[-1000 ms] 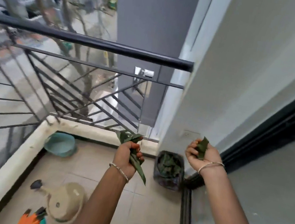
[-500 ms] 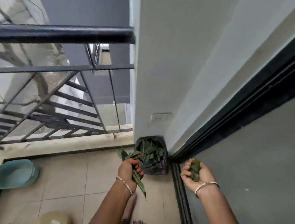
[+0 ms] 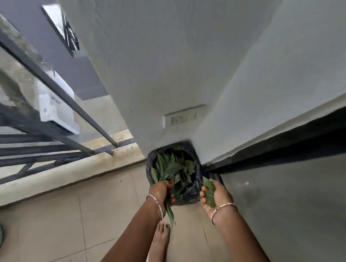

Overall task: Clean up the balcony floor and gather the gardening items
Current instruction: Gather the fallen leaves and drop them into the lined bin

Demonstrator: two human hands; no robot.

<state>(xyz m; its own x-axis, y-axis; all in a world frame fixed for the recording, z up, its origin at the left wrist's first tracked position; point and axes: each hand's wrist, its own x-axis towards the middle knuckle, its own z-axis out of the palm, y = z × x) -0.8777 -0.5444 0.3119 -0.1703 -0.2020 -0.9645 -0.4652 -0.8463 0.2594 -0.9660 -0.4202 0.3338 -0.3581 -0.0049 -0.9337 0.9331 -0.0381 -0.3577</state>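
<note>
Compared with half a second earlier, both hands have been brought forward to the black bag, which stands in the corner below the wall socket and is now seen from closer. A bunch of green leaves is gripped in the left hand, fingers curled round it, over the bag's near left rim. The right hand is held palm up just beside the bag's right edge, its fingers loosely curled round a single leaf. More loose leaves are piled inside the bag.
</note>
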